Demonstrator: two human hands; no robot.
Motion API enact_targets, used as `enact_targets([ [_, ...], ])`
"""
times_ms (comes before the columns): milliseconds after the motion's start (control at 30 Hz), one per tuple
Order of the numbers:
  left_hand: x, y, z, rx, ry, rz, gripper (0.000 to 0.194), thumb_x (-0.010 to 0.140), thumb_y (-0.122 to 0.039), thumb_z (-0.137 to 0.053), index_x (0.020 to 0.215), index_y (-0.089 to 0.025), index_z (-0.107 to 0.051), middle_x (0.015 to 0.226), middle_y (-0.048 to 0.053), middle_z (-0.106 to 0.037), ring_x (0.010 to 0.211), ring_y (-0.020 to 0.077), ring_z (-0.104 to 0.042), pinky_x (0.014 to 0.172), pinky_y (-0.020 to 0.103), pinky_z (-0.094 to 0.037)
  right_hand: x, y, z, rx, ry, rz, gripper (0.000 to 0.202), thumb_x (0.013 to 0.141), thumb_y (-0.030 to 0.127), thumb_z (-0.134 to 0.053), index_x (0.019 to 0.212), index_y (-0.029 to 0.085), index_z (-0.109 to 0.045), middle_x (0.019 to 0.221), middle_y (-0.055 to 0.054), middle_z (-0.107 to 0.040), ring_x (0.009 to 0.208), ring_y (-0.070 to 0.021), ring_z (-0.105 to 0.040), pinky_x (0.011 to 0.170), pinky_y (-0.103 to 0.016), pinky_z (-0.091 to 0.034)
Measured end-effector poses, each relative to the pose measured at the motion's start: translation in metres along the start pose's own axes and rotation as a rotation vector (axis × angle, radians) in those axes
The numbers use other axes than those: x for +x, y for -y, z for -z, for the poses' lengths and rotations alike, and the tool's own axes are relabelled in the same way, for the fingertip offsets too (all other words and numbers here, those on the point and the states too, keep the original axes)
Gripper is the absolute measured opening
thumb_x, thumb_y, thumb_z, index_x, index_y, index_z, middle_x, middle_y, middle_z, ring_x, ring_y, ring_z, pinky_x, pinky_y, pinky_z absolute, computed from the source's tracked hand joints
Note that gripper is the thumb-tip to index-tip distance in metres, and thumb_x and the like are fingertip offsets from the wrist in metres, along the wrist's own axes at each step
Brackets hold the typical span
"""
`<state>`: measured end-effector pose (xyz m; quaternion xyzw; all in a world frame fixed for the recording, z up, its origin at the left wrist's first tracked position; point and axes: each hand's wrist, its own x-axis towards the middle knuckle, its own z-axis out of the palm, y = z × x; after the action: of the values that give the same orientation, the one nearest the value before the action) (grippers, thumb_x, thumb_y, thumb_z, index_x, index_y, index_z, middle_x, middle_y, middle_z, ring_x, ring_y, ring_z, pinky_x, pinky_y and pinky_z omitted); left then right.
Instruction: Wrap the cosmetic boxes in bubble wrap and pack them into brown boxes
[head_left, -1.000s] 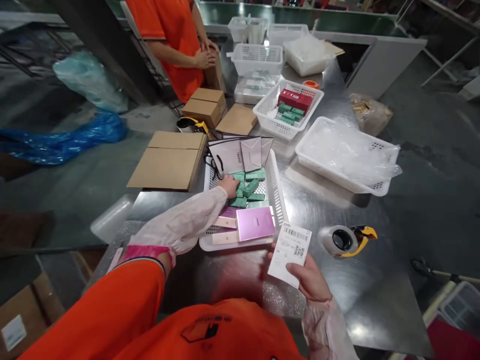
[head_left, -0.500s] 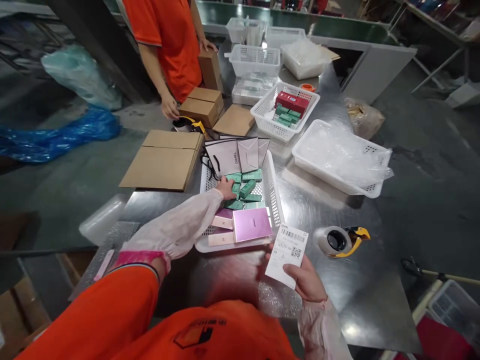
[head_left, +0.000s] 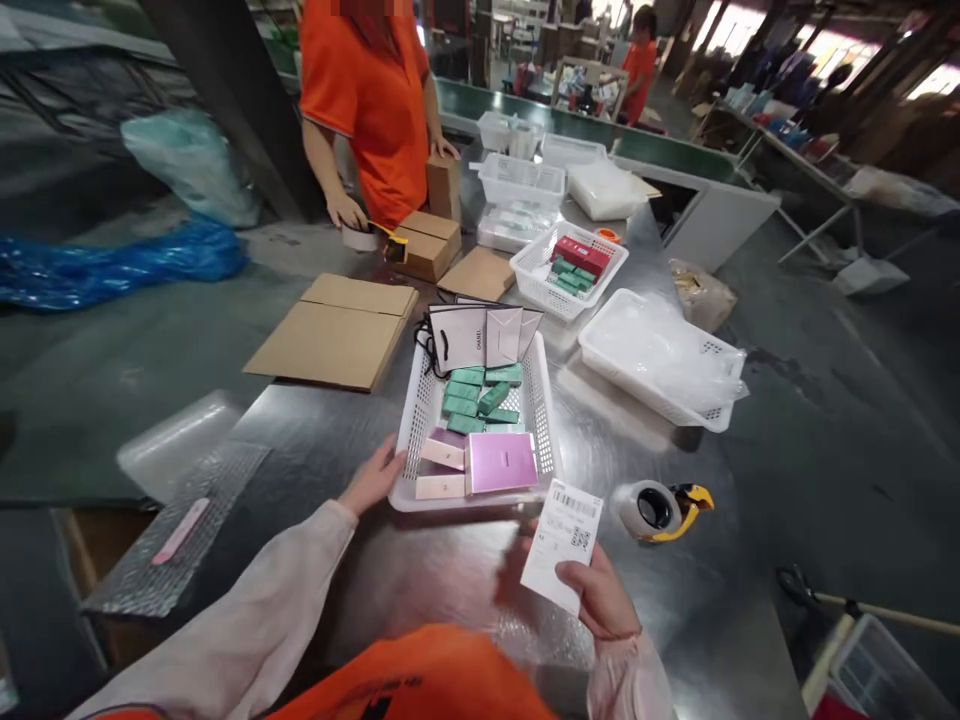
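Note:
My left hand (head_left: 373, 476) grips the near left corner of a white plastic basket (head_left: 553, 420). Inside that basket are several small green boxes (head_left: 463, 391), a purple box (head_left: 502, 462) and two slim pale pink boxes (head_left: 441, 487). White paper gift bags with black edging (head_left: 459, 338) lean at its far end. In front of the basket's right corner, my right hand (head_left: 600, 590) pinches a white printed label slip (head_left: 561, 540), thumb on top; the fingers behind the paper are mostly hidden.
A tape dispenser (head_left: 654, 508) lies at right. Flat cardboard (head_left: 330, 330) is at left, bubble wrap (head_left: 172, 540) at the near left edge. Another basket (head_left: 525, 285) and a basket of plastic film (head_left: 660, 365) stand beyond. Across the table, a co-worker (head_left: 367, 110) holds a tape dispenser (head_left: 367, 238).
My left hand has left the green boxes and moved back to the basket's left corner. My right hand still holds the label slip. The co-worker has lifted a tape dispenser. The view has tilted up.

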<state>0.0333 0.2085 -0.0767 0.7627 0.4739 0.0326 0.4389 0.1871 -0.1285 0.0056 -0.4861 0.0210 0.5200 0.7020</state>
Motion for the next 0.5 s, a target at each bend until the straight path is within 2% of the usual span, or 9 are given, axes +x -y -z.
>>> enact_targets([
  [67,-0.004,0.004,-0.013,-0.086,0.031,0.04,0.049,0.091,-0.034,-0.041,0.138,-0.021,-0.049,0.131,0.012,-0.064,0.125,0.0313,-0.058,0.108,0.044,-0.045,-0.006,-0.002,0.002,-0.019,-0.013,-0.005,0.049,0.061,0.013,-0.075,0.109,0.02,-0.071,0.115,-0.01,-0.075,0.109,-0.0325,-0.069,0.093,-0.045,-0.056],
  [167,-0.002,-0.003,-0.027,-0.09,-0.066,0.056,0.047,0.092,-0.026,-0.04,0.138,-0.024,-0.049,0.13,0.01,-0.066,0.127,0.0296,-0.058,0.108,0.043,-0.045,-0.014,-0.005,0.005,-0.04,-0.056,0.013,0.05,0.06,0.013,-0.074,0.109,0.021,-0.07,0.109,-0.01,-0.076,0.109,-0.0342,-0.069,0.094,-0.049,-0.055],
  [233,0.005,-0.012,-0.03,-0.087,-0.11,0.063,0.044,0.091,-0.023,-0.041,0.134,-0.023,-0.053,0.125,0.01,-0.069,0.124,0.0298,-0.06,0.106,0.043,-0.046,-0.019,-0.007,0.004,-0.039,-0.094,0.026,0.051,0.058,0.014,-0.076,0.108,0.021,-0.07,0.106,-0.01,-0.077,0.108,-0.0347,-0.07,0.093,-0.049,-0.055],
  [400,0.038,-0.044,-0.017,-0.13,-0.218,0.025,0.042,0.088,-0.019,-0.047,0.128,-0.01,-0.058,0.121,0.018,-0.068,0.116,0.0313,-0.063,0.103,0.043,-0.048,-0.022,-0.013,-0.009,-0.008,-0.2,0.017,0.053,0.047,0.011,-0.079,0.099,0.017,-0.071,0.097,-0.011,-0.078,0.102,-0.0341,-0.071,0.089,-0.044,-0.056],
  [500,0.042,-0.073,-0.002,-0.144,-0.357,-0.054,0.049,0.085,-0.02,-0.051,0.131,-0.006,-0.054,0.133,0.023,-0.059,0.132,0.0346,-0.05,0.114,0.049,-0.036,-0.025,-0.02,-0.015,0.018,-0.228,0.03,0.057,0.046,0.011,-0.081,0.102,0.018,-0.071,0.097,-0.01,-0.078,0.099,-0.0321,-0.072,0.088,-0.041,-0.057],
])
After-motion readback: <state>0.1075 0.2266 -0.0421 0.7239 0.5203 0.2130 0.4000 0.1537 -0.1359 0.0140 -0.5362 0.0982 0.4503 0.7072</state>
